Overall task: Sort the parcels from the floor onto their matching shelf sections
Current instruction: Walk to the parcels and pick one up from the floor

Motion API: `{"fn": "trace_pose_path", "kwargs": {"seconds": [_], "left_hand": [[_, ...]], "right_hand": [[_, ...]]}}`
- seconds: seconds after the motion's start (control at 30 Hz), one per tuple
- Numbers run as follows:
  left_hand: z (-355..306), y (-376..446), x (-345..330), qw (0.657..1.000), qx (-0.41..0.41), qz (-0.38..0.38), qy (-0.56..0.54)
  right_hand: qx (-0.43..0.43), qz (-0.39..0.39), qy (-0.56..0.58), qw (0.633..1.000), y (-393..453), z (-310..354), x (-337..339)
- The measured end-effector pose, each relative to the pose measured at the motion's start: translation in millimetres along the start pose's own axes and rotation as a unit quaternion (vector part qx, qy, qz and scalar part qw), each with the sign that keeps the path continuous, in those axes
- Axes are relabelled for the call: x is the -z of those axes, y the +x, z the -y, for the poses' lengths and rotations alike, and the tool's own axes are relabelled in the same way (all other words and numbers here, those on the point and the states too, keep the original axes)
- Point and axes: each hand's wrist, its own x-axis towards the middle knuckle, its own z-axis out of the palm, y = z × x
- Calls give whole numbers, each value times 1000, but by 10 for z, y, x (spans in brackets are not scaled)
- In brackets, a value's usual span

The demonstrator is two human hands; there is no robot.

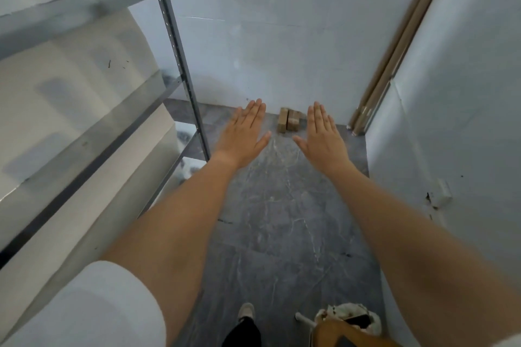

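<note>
With both the left hand (244, 132) and right hand (324, 132) flat, wide and empty, the person should walk closer to the small brown cardboard parcels (289, 120) on the grey marble floor (282, 220) by the far wall, then stoop before grasping.

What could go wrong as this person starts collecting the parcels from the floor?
Both hands, left and right, are empty and held out. The brown parcels lie far off by the wall. The person could trip on the clutter near the foot, or brush the shelf upright.

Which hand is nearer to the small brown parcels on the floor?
Right. The right hand appears just right of the parcels; the left hand lies farther off, left.
</note>
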Motion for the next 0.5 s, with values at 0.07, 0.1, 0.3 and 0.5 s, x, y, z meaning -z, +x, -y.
{"fn": "trace_pose_path", "kwargs": {"seconds": [0.07,0.1,0.3,0.5], "left_hand": [[122,153,-98,1000,-5,3,5],[187,241,-144,1000,-7,5,6],[583,791,-353,1000,-10,9,-11],[958,1125,-614,998,26,20,-48]], "right_hand": [[-6,4,4,1000,174,20,-94],[-10,6,6,1000,278,38,-134],[-27,10,11,1000,988,148,-326],[-34,21,10,999,1417,82,-514]]}}
